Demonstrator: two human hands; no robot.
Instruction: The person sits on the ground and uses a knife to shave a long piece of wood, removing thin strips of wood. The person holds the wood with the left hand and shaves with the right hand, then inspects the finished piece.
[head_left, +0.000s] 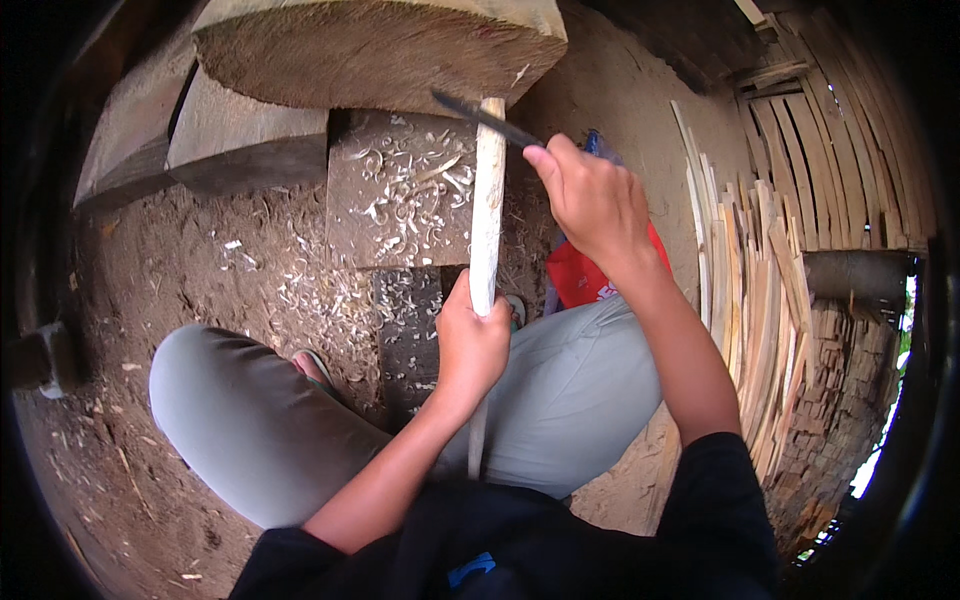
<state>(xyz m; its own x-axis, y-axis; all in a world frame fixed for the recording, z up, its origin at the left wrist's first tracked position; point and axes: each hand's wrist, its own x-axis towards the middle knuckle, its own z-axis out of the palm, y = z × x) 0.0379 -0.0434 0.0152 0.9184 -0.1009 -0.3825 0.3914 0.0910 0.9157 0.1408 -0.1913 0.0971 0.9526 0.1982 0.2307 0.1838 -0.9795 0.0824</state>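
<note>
Gripped in left hand (pixel 473 340): pale wooden stick (pixel 487 230), far end near large wood block (pixel 390 62). Clenched in right hand (pixel 597 200): dark knife (pixel 512 131), laid across stick near far end. Beneath: brown board (pixel 346 215) strewn with curled shavings (pixel 455 180). Around: dirt floor (pixel 180 285). To right: red bag (pixel 572 277), thin wooden slats (pixel 765 290).

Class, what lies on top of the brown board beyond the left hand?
Curled pale shavings lie scattered on the board. Anything directly behind the pale stick is covered and cannot be seen.
</note>
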